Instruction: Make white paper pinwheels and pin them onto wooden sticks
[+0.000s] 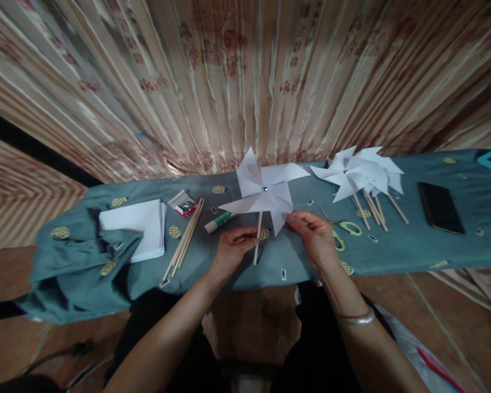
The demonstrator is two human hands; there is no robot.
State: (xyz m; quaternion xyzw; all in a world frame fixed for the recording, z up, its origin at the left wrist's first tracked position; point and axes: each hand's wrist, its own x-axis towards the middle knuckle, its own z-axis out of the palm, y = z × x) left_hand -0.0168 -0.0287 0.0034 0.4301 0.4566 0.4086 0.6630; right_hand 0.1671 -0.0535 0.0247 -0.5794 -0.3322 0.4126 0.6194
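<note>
A white paper pinwheel [265, 188] with a silver pin at its centre stands upright over the middle of the table. My left hand [235, 248] is closed around its wooden stick, below the blades. On the other side, the fingers of my right hand [313, 234] pinch the edge of the lower right blade. Right behind that hand lies a pair of scissors [349, 228] with light green handles, partly covered by it. A glue stick [220, 221] with a green label rests on the cloth just left of the pinwheel.
Several finished pinwheels [360, 172] lie overlapping at the right, near a black phone [441, 207]. To the left are loose wooden sticks [184, 240], a small open box of pins [185, 204] and a stack of white paper [141, 224]. A patterned curtain [237, 82] hangs behind the cloth-covered table [245, 275].
</note>
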